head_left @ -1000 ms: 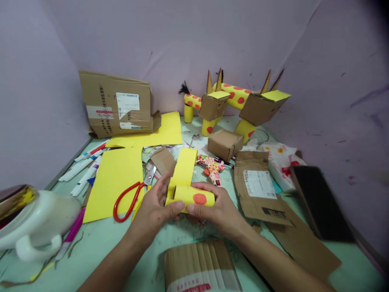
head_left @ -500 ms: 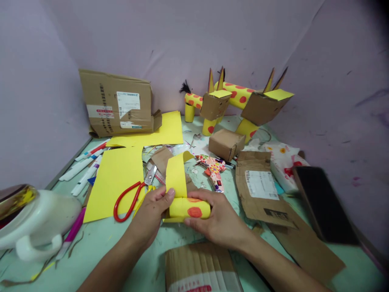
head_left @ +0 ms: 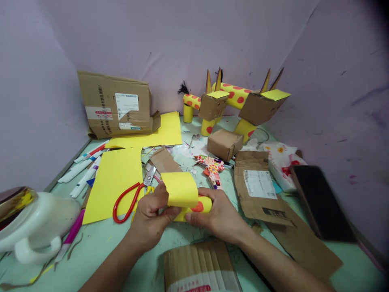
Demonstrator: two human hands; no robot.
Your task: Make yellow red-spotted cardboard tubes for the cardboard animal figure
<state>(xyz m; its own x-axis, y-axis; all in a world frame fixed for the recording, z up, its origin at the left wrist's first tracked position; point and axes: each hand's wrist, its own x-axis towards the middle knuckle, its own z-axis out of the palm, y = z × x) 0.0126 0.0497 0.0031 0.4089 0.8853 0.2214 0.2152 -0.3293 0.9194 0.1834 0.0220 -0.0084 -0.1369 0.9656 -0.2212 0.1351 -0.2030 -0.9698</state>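
Observation:
My right hand [head_left: 214, 211] is closed around the right end of a yellow paper tube [head_left: 206, 204] with orange spots, thumb in front. A yellow paper strip [head_left: 180, 189] curls over the tube's left part and hides it. My left hand [head_left: 153, 217] is closed at the strip's left side, its thumb pressed along the lower edge; some of its fingers are hidden behind the paper. Just left of that hand lie red-handled scissors [head_left: 126, 202], with the blades pointing away from me. A folded cardboard piece [head_left: 199, 259] lies nearest me, below both hands.
Two spotted paper animals with cardboard heads [head_left: 213, 106] stand at the back. Yellow sheets [head_left: 114, 184], markers [head_left: 86, 172] and a white cup [head_left: 48, 219] are on the left. A small cardboard box [head_left: 225, 144], flattened cardboard [head_left: 252, 202] and a phone [head_left: 322, 202] occupy the right.
The yellow strip stood upright above the tube and now bends down over it toward me. My left hand has turned, with its thumb lower. My right hand stays on the tube.

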